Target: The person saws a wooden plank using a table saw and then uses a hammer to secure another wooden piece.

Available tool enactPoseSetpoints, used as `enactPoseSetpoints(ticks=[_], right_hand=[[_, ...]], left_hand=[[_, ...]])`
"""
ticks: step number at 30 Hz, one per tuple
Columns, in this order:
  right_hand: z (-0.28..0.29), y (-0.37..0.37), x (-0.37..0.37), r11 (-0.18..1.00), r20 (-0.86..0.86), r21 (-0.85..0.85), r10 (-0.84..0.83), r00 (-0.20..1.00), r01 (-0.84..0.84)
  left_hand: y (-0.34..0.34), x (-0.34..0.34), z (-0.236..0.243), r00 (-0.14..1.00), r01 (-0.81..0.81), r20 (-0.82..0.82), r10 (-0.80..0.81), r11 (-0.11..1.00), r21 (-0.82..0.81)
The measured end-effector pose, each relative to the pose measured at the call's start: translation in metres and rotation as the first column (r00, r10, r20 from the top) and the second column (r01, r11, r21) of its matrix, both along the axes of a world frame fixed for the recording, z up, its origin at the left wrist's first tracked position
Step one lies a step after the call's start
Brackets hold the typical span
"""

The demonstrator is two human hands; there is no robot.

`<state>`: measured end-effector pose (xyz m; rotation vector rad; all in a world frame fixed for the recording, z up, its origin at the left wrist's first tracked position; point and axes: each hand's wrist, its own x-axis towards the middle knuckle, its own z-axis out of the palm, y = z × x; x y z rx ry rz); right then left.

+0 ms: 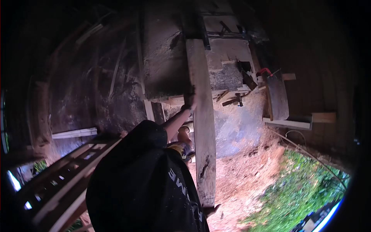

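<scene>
The wooden plank [203, 116] runs lengthwise away from me, with a hand at each of two places along it. My left hand [191, 102] bears against the plank's left edge, partway along; shadow hides whether the fingers close on it. My right hand [211, 210] is at the plank's near end, a finger showing past the corner; the board covers most of it, so I can't tell how firmly it grips. I judge this wide spacing useful: the left can steer while the right bears the end. Best to share the load evenly against twisting, and to trust the wood around the dark flaw [205, 167] toward the plank's near end less. The hammer [232, 101] right of the plank deserves clearance.
</scene>
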<state>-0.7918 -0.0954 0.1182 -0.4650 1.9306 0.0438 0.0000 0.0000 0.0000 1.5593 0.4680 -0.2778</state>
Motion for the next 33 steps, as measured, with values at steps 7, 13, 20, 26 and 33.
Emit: enactPoseSetpoints(ticks=[7,13,20,26,33], right_hand=[[-0.047,-0.067,0.122,0.994,0.252,-0.031,0.109,0.962,-0.105],[-0.022,-0.059,0.153,0.995,0.282,-0.035,0.095,0.955,-0.089],[-0.011,-0.03,0.178,0.998,0.341,-0.039,0.051,0.939,-0.04],[-0.002,0.005,0.203,0.998,0.402,-0.033,-0.029,0.915,0.047],[0.011,0.039,0.23,0.994,0.449,0.011,-0.1,0.888,0.106]], left_hand=[[0.021,0.069,-0.043,0.967,-0.027,0.253,0.036,0.999,-0.036],[0.015,0.061,-0.018,0.98,0.137,0.153,-0.124,0.988,-0.075],[0.007,0.09,-0.033,0.969,0.097,0.237,-0.07,0.989,-0.107],[0.015,0.094,-0.029,0.959,0.138,0.245,-0.141,0.99,0.029],[0.04,0.105,0.002,0.965,0.222,0.131,-0.226,0.974,0.038]])
